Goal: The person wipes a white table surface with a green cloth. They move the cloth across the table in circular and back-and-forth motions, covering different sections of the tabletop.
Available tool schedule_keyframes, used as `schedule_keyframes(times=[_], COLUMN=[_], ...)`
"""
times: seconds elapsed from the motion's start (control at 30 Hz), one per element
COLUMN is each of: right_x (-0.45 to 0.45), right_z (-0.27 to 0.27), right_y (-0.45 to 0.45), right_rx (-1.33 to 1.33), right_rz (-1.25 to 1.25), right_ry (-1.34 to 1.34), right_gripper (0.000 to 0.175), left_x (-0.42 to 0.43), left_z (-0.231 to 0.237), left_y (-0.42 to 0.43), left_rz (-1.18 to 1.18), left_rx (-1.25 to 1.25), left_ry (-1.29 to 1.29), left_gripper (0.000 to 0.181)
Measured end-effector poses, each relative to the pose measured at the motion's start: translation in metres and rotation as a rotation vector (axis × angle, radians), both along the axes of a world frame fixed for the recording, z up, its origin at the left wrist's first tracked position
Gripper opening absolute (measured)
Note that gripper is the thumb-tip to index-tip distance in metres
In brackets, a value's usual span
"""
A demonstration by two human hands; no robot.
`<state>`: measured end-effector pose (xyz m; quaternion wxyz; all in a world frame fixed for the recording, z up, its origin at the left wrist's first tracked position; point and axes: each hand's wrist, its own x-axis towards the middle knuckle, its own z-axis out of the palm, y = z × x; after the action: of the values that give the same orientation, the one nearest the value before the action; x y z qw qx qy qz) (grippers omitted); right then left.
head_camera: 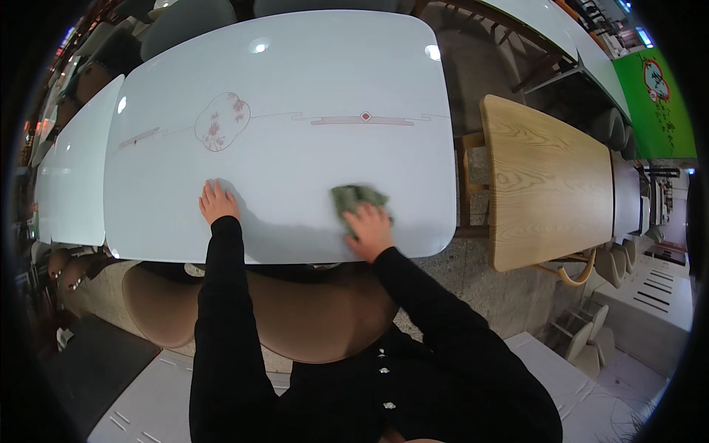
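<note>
My right hand [368,230] presses a crumpled green cloth [346,200] against the glossy white tabletop [288,183], near its front right part. The hand and cloth are slightly blurred, and the palm hides some of the fabric. Flat on the same surface, close to the front edge and further left, rests my left hand [217,202] with its fingers a little apart and nothing in it. Beyond the hands the top carries a reddish printed flower medallion [222,122] and a thin line pattern [363,119].
Brown chairs [316,313] stand between me and the table's front edge. To the right is a wooden table [548,183], and another white table [80,171] adjoins on the left. Grey chairs [188,25] line the far side. A green sign [656,105] bearing writing stands at far right.
</note>
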<state>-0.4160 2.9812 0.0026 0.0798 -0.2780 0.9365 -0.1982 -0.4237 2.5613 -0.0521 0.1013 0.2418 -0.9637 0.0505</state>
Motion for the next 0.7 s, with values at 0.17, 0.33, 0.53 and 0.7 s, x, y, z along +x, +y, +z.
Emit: schedule_keyframes(times=[0.17, 0.33, 0.53, 0.7], right_x=[-0.040, -0.046, 0.007, -0.065], right_z=[-0.003, -0.004, -0.004, -0.014], right_y=[0.131, 0.115, 0.018, 0.081], right_rx=[0.155, 0.212, -0.014, -0.003], right_rz=[-0.439, -0.710, 0.059, -0.036], right_ry=[0.007, 0.038, -0.054, 0.166], right_gripper=[0.065, 0.065, 0.055, 0.043], left_x=[0.005, 0.042, 0.062, 0.062], left_z=[0.020, 0.025, 0.017, 0.022], left_y=[0.059, 0.156, 0.202, 0.202], left_rz=[0.250, 0.285, 0.384, 0.373], left_rx=[0.113, 0.193, 0.245, 0.300], left_ry=[0.021, -0.039, -0.021, -0.019], left_gripper=[0.059, 0.070, 0.070, 0.070])
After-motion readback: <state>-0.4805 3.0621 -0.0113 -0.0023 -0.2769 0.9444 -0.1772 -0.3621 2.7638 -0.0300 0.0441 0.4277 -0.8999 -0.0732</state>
